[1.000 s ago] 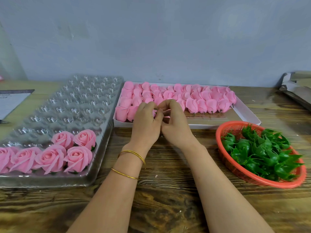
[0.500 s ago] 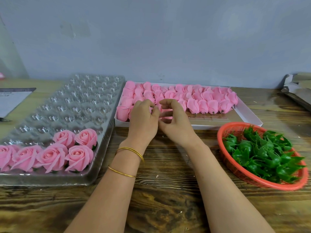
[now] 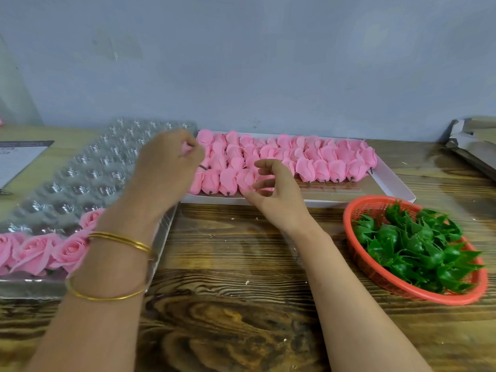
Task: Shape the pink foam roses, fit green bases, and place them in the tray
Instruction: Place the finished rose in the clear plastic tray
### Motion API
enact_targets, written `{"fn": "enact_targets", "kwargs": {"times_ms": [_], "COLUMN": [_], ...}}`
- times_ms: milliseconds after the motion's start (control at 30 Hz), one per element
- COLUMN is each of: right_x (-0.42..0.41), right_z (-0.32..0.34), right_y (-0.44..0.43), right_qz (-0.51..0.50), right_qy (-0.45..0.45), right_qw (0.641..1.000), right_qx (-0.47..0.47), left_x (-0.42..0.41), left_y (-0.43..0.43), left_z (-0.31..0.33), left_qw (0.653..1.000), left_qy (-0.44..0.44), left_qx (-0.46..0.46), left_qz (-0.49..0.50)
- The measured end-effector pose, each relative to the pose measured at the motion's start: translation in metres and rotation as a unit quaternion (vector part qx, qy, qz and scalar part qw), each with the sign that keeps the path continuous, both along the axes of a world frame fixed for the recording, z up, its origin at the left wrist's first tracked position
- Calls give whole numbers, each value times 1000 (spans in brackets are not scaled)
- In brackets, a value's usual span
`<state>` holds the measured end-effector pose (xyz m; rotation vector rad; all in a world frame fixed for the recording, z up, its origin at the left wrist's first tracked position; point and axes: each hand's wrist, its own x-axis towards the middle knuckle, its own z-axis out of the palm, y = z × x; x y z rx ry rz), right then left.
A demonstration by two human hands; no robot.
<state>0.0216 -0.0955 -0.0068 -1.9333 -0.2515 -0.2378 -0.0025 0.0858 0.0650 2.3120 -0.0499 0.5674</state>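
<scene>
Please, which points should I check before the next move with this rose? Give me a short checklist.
1. Left hand grips a pink bud: ok.
2. Right hand free: ok, it holds nothing.
3. Green bases in the red basket: ok, plenty.
4. Free cups in the clear tray: ok, many.
5. Bud's petals shaped: cannot tell, blurred.

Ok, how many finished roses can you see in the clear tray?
4 roses in the tray: three in the near row, one behind them beside the left forearm, which may hide more.
</scene>
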Motion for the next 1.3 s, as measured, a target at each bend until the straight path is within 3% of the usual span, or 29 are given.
{"fn": "enact_targets", "kwargs": {"times_ms": [267, 600, 767, 1300], "right_x": [2, 3, 3, 1], "right_z": [-2, -3, -3, 0], "right_y": [0, -1, -2, -2], "right_qz": [1, 4, 5, 2], "right_qy": [2, 7, 9, 11], "right_qw": [1000, 1000, 1000, 999], "right_qx": [-1, -2, -9, -35], "left_x": [-19, -10, -14, -12], "left_y": [101, 216, 211, 191], "left_z": [4, -59, -67, -70], "left_qw": [997, 971, 958, 951], "left_qy": [71, 177, 185, 216], "left_qx": [30, 131, 205, 222], "left_qz": [20, 88, 78, 8]}}
